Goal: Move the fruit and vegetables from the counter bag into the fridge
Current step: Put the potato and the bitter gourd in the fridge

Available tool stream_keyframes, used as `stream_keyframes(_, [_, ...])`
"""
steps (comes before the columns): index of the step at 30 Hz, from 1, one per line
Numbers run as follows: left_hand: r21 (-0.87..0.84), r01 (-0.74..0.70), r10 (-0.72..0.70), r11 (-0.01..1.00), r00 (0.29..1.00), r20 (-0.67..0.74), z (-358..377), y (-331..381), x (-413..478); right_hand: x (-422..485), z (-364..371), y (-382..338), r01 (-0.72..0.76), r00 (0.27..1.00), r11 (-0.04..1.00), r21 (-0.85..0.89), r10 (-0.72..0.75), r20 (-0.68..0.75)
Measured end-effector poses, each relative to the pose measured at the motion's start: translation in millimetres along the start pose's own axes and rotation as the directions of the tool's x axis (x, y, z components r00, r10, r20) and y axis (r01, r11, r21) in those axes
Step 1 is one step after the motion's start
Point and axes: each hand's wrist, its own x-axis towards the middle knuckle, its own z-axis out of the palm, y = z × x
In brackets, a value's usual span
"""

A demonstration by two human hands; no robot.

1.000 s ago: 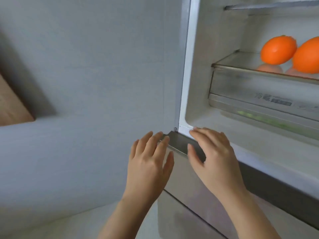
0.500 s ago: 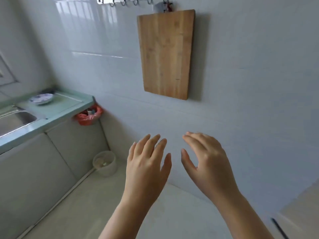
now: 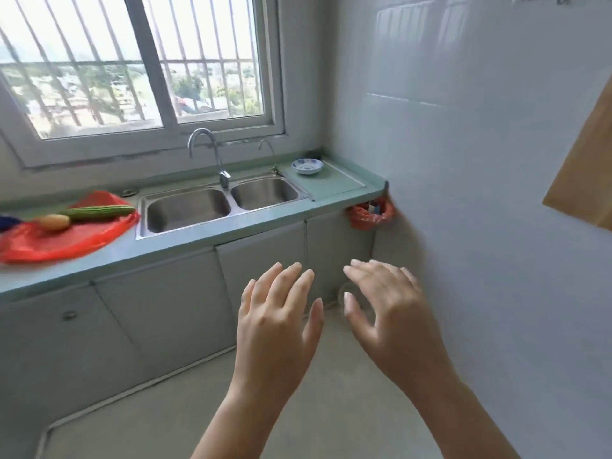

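The left hand (image 3: pixel 278 323) and the right hand (image 3: pixel 390 313) are raised side by side in the air over the pale floor (image 3: pixel 298 409), palms down, fingers straight and slightly spread. Both are released and hold nothing, and they are close together but not touching. Just beyond the right hand's fingertips a small round pale bin (image 3: pixel 344 289) stands on the floor against the grey cabinet doors (image 3: pixel 165 309), mostly hidden. Above the doors runs the green-topped table (image 3: pixel 331 187). A double stainless steel sink (image 3: pixel 142 223) with a curved chrome tap (image 3: pixel 212 154) is set into its middle, both basins bare. A small blue-and-white bowl (image 3: pixel 307 166) sits near the table's right back corner. A crumpled red bag (image 3: pixel 369 215) hangs under the right end, its contents too small to tell. Toward the table's left end, well apart from both hands, a flattened red plastic bag (image 3: pixel 66 240) holds a long green ridged vegetable (image 3: pixel 99 212). Its long axis lies along the table's length, one tip pointing toward the sink. Just beside its left end lies a pale yellow oval vegetable (image 3: pixel 54 221), and something dark blue (image 3: pixel 8 221) shows at the frame edge. A barred window (image 3: pixel 139 61) stands behind, and a wooden cutting board (image 3: pixel 586 180) hangs on the right tiled wall.
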Motion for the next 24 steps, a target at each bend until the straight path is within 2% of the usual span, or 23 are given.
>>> stream_keyframes(7, [0.178, 0.194, -0.185, 0.965, 0.980, -0.068, -36.7, -126.2, -10.0, 44.9, 111.6, -80.0, 0.128, 0.982, 0.974, 0.186, -0.150, 0.115])
stream_keyframes(13, [0.272, 0.355, -0.330, 0.894, 0.934, -0.133, -32.3, -207.4, -2.0, 90.7, 198.4, -119.3, 0.213, 0.948, 0.923, 0.319, -0.275, 0.163])
stream_keyframes(24, [0.308, 0.464, -0.401, 0.831, 0.882, -0.247, 17.4, -334.4, 98.6, 232.7, 346.2, -121.3, 0.293, 0.921, 0.850, 0.438, -0.374, 0.112])
